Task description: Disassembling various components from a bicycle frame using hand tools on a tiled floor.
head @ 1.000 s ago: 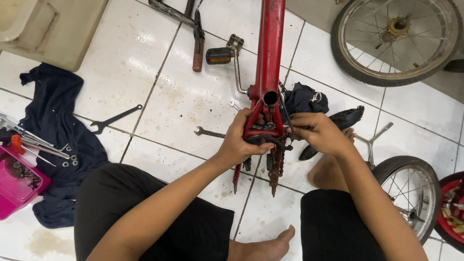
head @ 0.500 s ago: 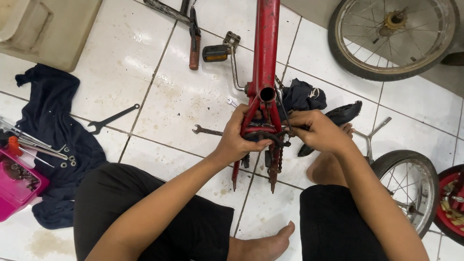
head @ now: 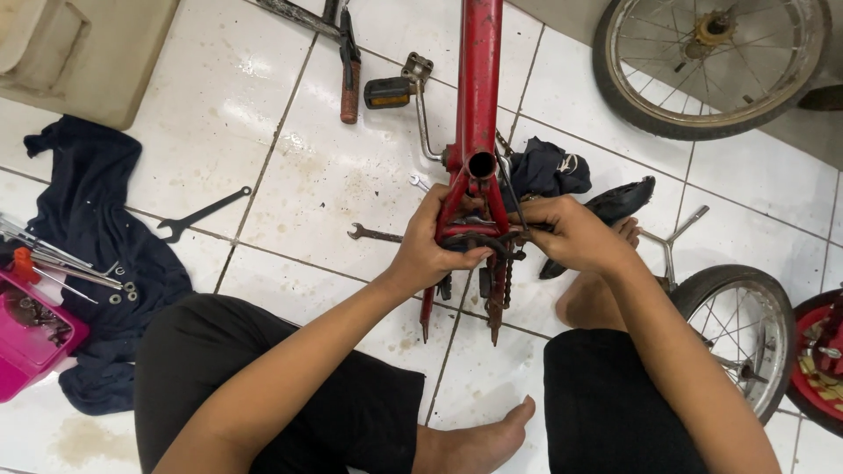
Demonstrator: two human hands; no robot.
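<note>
A red bicycle frame (head: pixel 479 79) lies on the white tiled floor between my knees, its rear stays pointing toward me. My left hand (head: pixel 435 241) grips the left stay and a dark curved part at the frame's rear. My right hand (head: pixel 571 233) is closed on the right side of the same spot, pinching a thin rod or cable that runs along the frame. A rusty chain (head: pixel 497 294) hangs below my hands. A pedal and crank (head: pixel 399 92) stick out to the frame's left.
Spanners (head: pixel 200 213) (head: pixel 373 233) lie on the tiles at left. A dark cloth (head: pixel 88 228) holds more tools beside a pink tray (head: pixel 31 338). Wheels sit at top right (head: pixel 711 61) and right (head: pixel 742 329); a black saddle (head: pixel 619 204) and dark rag (head: pixel 544 171) lie beside the frame.
The view has shifted a little, so the frame sits slightly higher. Both hands keep their hold at the frame's rear; my fingers have shifted only slightly.
</note>
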